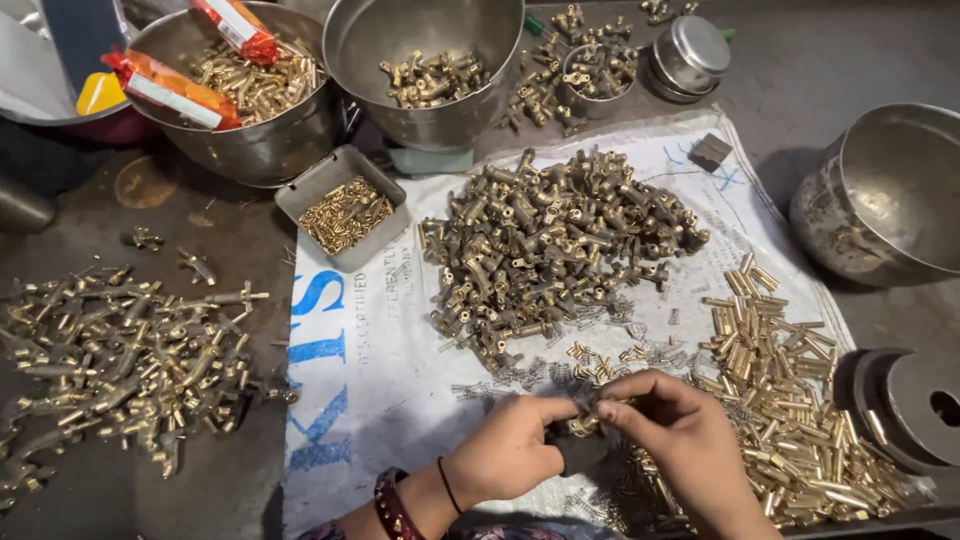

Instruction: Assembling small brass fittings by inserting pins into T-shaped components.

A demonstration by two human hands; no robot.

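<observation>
- Holding a small brass part [580, 425] low in the frame's centre, we pinch it between both hands over the white sack [380, 370].
- Our left hand [510, 450] is clenched around a dark tool [580, 452], thumb and forefinger closed on the part.
- Our right hand [680, 440] grips the same part from the right with its fingertips [608, 408].
- Just above our hands lie thin springs [520, 375]; beyond them sits the big pile of brass fittings [550, 240].
- At right, touching our right hand, spreads a heap of brass tubes [790, 410].
- At left, off the sack, lies another brass pile [120, 360].
- Across the top stand steel bowls [430, 60] and a small tray [345, 205] of pins.
</observation>
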